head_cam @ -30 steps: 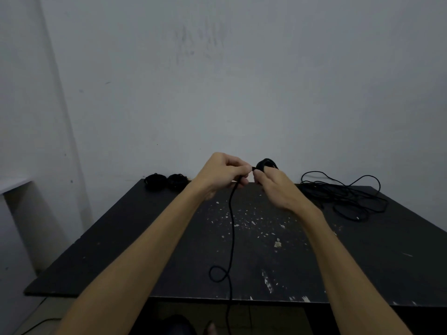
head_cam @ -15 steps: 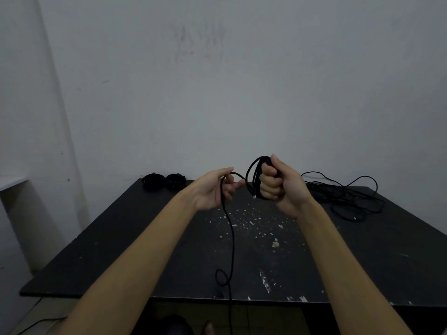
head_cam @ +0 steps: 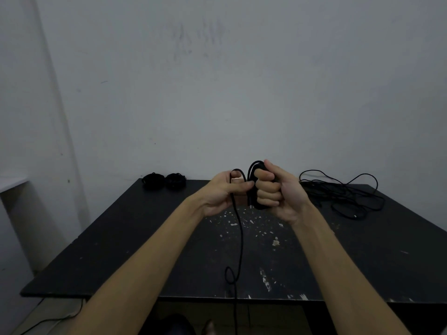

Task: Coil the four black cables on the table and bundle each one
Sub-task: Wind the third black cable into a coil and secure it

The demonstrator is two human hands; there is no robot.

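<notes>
A black desk fills the lower half of the frame against a pale wall. At the desk's upper right lies a loose cable, sprawled and uncoiled. At its upper left sit two finished bundles, side by side. In the centre, above the desk, the right hand has its fingers curled tight around a part-wound coil. Just left, the left hand pinches the coil's free tail, which hangs down past the desk's near edge. This looks like the third cable, mid-winding. The next move likely calls for laying another loop onto the coil while keeping it gripped.
</notes>
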